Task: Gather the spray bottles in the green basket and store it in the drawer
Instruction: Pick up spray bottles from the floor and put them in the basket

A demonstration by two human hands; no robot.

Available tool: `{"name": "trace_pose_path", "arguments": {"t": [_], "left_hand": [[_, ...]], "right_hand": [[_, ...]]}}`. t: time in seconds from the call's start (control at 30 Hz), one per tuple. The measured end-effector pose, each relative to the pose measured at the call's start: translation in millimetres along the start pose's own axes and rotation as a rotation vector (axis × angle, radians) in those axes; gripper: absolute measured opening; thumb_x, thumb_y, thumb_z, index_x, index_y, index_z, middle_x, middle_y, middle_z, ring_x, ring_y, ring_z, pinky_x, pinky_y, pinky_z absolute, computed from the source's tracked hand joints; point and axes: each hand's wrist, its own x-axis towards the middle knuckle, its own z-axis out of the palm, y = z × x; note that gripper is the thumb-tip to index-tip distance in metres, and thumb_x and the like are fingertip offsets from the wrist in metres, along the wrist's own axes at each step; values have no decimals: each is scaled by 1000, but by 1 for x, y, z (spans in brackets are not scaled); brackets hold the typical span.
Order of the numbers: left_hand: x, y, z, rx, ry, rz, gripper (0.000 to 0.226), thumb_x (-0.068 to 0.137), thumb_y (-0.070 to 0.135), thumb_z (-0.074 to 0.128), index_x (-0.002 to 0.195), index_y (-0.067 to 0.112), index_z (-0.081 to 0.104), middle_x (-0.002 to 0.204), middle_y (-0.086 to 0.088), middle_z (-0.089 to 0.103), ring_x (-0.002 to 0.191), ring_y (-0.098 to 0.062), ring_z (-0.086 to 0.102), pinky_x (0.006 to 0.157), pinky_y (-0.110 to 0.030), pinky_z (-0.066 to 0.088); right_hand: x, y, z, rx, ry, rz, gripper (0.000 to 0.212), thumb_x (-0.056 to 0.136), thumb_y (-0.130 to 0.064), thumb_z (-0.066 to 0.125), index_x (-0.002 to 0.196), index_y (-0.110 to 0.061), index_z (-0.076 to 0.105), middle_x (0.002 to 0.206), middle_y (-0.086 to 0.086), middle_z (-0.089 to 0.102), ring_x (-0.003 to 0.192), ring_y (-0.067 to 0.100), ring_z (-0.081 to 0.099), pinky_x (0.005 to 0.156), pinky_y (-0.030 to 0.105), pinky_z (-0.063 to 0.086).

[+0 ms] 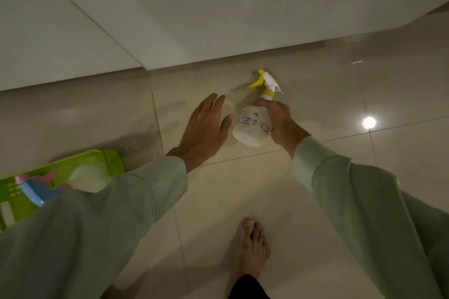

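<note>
A white spray bottle with a yellow trigger is over the tiled floor in the middle of the view. My right hand grips its body from the right. My left hand is just left of the bottle, fingers spread, holding nothing. At the lower left the green basket rests on the floor, partly behind my left sleeve. Inside it lies a white spray bottle with a blue and pink trigger head.
A white wall or cabinet front runs across the top, meeting the glossy floor. A bare foot stands at the bottom centre. A ceiling light glares off a tile at the right.
</note>
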Motion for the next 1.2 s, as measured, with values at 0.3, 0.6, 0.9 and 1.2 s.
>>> {"name": "trace_pose_path", "arguments": {"t": [0.3,0.6,0.9,1.2], "left_hand": [[-98,-11,-82,-103,81,-71,52,101,36,41,148,14,37,157,-8,33,144,-22,30,115,-28,21],[-244,-87,-205,-236,290,-198,53,99,42,39,147,19,37,156,-1,34,143,-17,34,118,-42,27],[-341,-224,-266,-265,363,-366,54,98,38,38,146,14,37,155,-5,36,141,-22,38,113,-37,36],[-327,-337,-227,-276,305,-395,52,102,31,43,149,13,33,156,-7,33,144,-22,32,115,-40,34]], "right_hand": [[-125,-10,38,-41,-222,-138,36,64,-15,76,99,-12,67,105,19,74,86,22,69,78,38,55],[-303,5,142,-114,-419,-347,41,80,-12,70,121,-17,65,112,7,75,104,19,70,82,27,50],[-395,87,299,-402,-396,-653,41,76,-27,77,115,-19,70,107,-4,75,105,14,68,95,37,51],[-320,213,395,-646,-301,-829,30,82,-6,74,110,-14,65,98,2,71,94,20,66,84,34,51]]}}
